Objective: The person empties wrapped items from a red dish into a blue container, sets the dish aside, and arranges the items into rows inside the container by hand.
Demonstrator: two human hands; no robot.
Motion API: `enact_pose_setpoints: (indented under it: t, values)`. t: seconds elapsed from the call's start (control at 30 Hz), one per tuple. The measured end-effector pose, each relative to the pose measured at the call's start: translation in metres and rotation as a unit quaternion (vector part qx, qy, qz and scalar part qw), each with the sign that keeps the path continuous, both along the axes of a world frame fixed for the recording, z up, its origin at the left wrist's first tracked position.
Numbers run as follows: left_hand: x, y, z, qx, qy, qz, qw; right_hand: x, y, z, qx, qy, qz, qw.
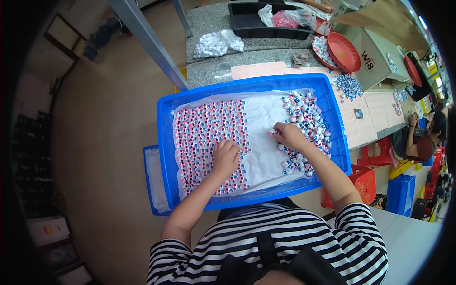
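A large blue plastic tray (336, 109) lined with white sheeting (266, 161) lies before me. Small pink, white and dark figurines (204, 123) stand in close rows over its left part. At its right end is a loose heap of small white, blue and pink figurines (308, 114). My left hand (226, 157) rests on the rows near their right edge, fingers bent and slightly apart, with nothing visible in them. My right hand (290, 137) is by the heap's left side, thumb and fingers pinching one small figurine (273, 132) above the bare sheeting.
Behind the tray, a stone-topped table (209, 26) bears a bag of white pieces (218, 43), a black bin (242, 29), red bowls (343, 51) and scattered blue pieces (349, 86). A metal post (149, 42) rises at left. Another person (422, 140) sits at right near red stools (365, 183).
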State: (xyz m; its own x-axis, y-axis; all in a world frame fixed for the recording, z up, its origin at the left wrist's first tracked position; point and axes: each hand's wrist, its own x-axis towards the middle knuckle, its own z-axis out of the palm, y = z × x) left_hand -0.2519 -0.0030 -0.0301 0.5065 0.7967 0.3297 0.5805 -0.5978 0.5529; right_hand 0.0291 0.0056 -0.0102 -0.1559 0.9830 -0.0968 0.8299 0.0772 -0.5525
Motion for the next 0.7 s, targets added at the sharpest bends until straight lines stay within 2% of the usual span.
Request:
enact_pose_setpoints:
  t: [0.03, 0.1, 0.13, 0.2, 0.37, 0.47, 0.63, 0.7]
  values:
    - [-0.001, -0.004, 0.000, -0.009, 0.002, 0.004, 1.000, -0.008, -0.006, -0.001, 0.001, 0.004, 0.003, 1.000]
    - [-0.003, -0.006, 0.000, -0.019, 0.004, 0.007, 1.000, -0.025, -0.019, -0.009, -0.084, 0.119, 0.080, 0.986]
    - [-0.004, -0.007, 0.001, -0.014, 0.006, 0.008, 1.000, -0.033, -0.022, -0.019, -0.078, 0.120, 0.082, 0.986]
    - [-0.005, -0.014, 0.000, -0.027, 0.030, 0.004, 0.999, -0.046, -0.028, -0.047, -0.215, 0.255, 0.050, 0.942]
    - [0.001, -0.019, -0.005, -0.033, 0.047, -0.019, 0.998, -0.065, -0.029, -0.070, -0.223, 0.233, 0.058, 0.945]
    - [0.006, -0.021, -0.009, -0.028, 0.060, -0.045, 0.997, -0.072, -0.031, -0.076, -0.250, 0.272, -0.002, 0.929]
    - [0.014, -0.021, -0.011, -0.007, 0.098, -0.068, 0.993, -0.077, -0.033, -0.062, -0.249, 0.248, -0.049, 0.935]
    - [0.019, -0.020, -0.015, 0.003, 0.094, -0.072, 0.993, -0.073, -0.040, -0.035, -0.113, 0.081, -0.009, 0.990]
